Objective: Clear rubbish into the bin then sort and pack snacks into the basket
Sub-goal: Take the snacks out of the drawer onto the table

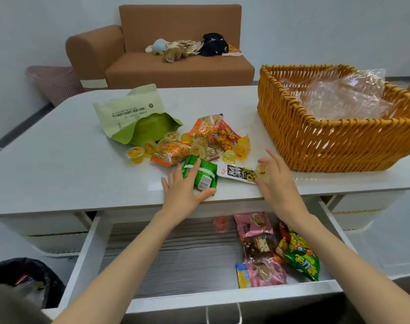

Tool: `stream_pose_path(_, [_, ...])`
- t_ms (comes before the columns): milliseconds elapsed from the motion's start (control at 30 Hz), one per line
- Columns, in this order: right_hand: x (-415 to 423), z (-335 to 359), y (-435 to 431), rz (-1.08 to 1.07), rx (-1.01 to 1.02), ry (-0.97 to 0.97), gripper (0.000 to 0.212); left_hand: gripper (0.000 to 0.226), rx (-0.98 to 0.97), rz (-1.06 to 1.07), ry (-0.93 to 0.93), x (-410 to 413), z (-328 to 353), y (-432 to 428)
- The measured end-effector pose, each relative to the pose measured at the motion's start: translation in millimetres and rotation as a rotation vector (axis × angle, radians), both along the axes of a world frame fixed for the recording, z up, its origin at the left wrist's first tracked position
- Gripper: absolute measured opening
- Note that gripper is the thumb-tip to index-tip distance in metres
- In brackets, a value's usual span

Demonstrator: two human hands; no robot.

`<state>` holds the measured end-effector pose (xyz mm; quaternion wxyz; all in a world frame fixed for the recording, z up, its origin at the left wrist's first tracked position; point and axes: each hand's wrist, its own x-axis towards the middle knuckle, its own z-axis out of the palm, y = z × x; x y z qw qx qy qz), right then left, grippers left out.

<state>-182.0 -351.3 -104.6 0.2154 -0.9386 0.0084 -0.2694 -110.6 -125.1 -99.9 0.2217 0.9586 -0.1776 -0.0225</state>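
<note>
The left hand (185, 187) grasps the green packet (202, 175) at the table's near edge, forefinger on top and thumb at its near corner; the packet's long axis runs near to far. The basket (339, 146) stands to the far right, closer to the right hand (277, 181). A jelly cup (262, 172) sits against that hand's thumb side, but whether it is gripped is unclear; crumpled clear plastic hides the basket's floor.

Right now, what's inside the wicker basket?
Only crumpled clear plastic shows inside the basket. Its floor, and anything under the plastic, is hidden by the near wall and the plastic itself.
</note>
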Motion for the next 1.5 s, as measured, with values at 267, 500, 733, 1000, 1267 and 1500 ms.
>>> stream_pose_path(267, [-1,-6,-1,-0.040,-0.009,0.008,0.027,0.088,-0.003,0.088,-0.026,9,-1,-33])
stream_pose_path(500, [5,-4,-3,0.017,0.010,0.156,0.034,0.075,-0.115,0.079,-0.026,2,-3,-25])
stream_pose_path(733, [-15,19,7,-0.050,0.022,0.020,0.018,0.049,-0.357,-0.105,-0.160,-40,5,-9])
stream_pose_path(1000, [-52,47,-22,0.105,0.126,1.027,0.026,0.031,-0.370,-0.464,-0.157,-93,-8,-22])
stream_pose_path(1267, [-61,-19,-52,-0.016,-0.245,1.333,0.087,0.056,0.124,-0.623,0.333,-78,-64,-62])
stream_pose_path(1500, [-54,-36,-48,-0.009,-0.271,1.322,0.078,0.094,0.315,-0.653,0.455,-80,-94,-74])
